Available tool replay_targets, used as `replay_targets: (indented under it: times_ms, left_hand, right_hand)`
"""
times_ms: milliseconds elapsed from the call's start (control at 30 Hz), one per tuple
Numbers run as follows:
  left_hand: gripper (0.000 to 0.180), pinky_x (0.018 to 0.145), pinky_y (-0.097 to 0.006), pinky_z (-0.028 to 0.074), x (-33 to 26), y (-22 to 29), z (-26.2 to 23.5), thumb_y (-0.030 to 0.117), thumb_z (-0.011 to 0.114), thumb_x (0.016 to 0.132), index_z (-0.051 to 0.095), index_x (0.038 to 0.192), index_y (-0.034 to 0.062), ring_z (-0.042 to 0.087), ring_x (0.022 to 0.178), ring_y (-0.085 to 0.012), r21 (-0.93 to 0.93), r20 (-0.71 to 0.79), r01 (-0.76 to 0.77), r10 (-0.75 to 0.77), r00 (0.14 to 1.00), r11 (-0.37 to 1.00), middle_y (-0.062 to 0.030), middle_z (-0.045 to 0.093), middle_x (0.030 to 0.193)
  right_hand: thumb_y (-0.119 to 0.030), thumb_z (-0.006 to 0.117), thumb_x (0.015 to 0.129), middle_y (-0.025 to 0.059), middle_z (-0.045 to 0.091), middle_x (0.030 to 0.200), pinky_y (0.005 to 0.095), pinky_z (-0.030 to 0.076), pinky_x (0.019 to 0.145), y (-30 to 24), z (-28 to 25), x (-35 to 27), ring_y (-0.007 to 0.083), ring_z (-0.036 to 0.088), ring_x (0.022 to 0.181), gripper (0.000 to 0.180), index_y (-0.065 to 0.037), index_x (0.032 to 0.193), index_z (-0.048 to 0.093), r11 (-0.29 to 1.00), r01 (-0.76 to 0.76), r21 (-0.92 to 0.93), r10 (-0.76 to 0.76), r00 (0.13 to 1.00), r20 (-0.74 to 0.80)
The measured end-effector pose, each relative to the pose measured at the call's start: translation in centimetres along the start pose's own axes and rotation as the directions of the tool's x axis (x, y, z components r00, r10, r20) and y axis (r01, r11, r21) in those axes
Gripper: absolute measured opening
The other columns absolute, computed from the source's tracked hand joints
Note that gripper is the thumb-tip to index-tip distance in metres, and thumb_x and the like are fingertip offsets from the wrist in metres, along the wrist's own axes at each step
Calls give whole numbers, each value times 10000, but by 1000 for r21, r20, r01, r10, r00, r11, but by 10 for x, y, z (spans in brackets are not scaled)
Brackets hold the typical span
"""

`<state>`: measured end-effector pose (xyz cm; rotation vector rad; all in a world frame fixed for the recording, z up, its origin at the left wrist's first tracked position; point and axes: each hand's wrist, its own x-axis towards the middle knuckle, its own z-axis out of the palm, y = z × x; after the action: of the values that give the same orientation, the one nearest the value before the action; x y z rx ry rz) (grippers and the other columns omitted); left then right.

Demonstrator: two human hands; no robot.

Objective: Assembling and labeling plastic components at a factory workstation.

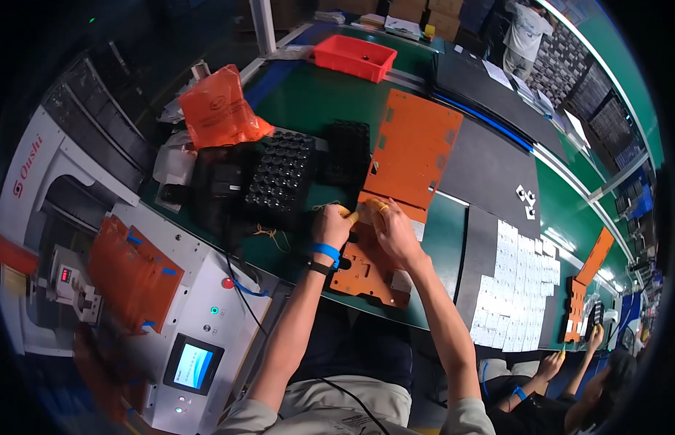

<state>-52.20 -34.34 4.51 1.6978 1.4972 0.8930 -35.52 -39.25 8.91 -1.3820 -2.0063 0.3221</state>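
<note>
An orange fixture with cut-outs lies on the green bench, its lower plate (366, 274) close to me and its flat orange lid (416, 148) folded open away from me. Over the lower plate's far part, my left hand (333, 226) is closed, yellow finger covers pressed together at the tips. Close on its right, my right hand (394, 230) bends its fingers down onto the fixture. Whatever the fingertips hold is too small or hidden to make out. A blue wrist strap (326, 251) circles my left wrist. White pieces show at the fixture's right side, partly behind my right hand.
Left of the fixture are a black tray of round pockets (281, 171), yellow bands (270, 233) and an orange bag (220, 109). A red bin (355, 58) stands at the back. White panels (508, 293) cover the right side. A machine (196, 362) flanks me; a co-worker (555, 406) sits right.
</note>
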Motion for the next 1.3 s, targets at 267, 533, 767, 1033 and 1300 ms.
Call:
replay_targets:
  times_ms: [267,533,767,1033,1300]
  left_hand:
    - [351,622,-303,454,-53,-23,-7,231,711,907,632,1164,6,522,667,-159,-439,-200,-132,47,979,889,-81,601,874]
    - [340,804,-349,498,-115,-51,-47,220,474,999,569,1262,28,615,884,-221,-945,320,315,-50,946,-83,-106,643,1055]
    - [376,1027,-450,488,-121,-3,-71,263,430,1041,552,1302,21,608,1148,-296,-842,414,338,-100,905,-421,-172,598,1276]
    - [340,968,-386,538,-131,-8,-63,289,559,1007,578,1259,61,622,1118,-234,-818,480,396,-117,869,-418,-84,623,1249]
    - [514,1085,-363,425,-135,23,-83,387,526,1014,511,1368,16,548,1280,-255,-903,412,398,-57,910,-161,-174,557,1398]
  right_hand:
    - [-64,706,827,152,670,935,383,542,779,-88,20,61,322,676,898,223,-1,1040,683,991,-84,101,102,977,-185]
    - [-290,753,799,130,684,912,403,549,731,-122,54,115,298,677,864,269,-47,909,717,948,-51,-315,53,999,-4]
    - [-281,755,777,122,680,886,392,540,698,-133,42,107,296,676,797,281,-38,911,710,970,-124,-207,102,988,-113]
    - [-99,778,766,95,631,791,320,489,594,-156,-6,4,220,628,658,203,-9,926,691,937,-247,246,282,952,-120]
    - [-82,787,784,34,476,647,288,356,527,-147,-4,-51,114,427,568,252,0,1008,704,882,-314,352,344,939,-23]
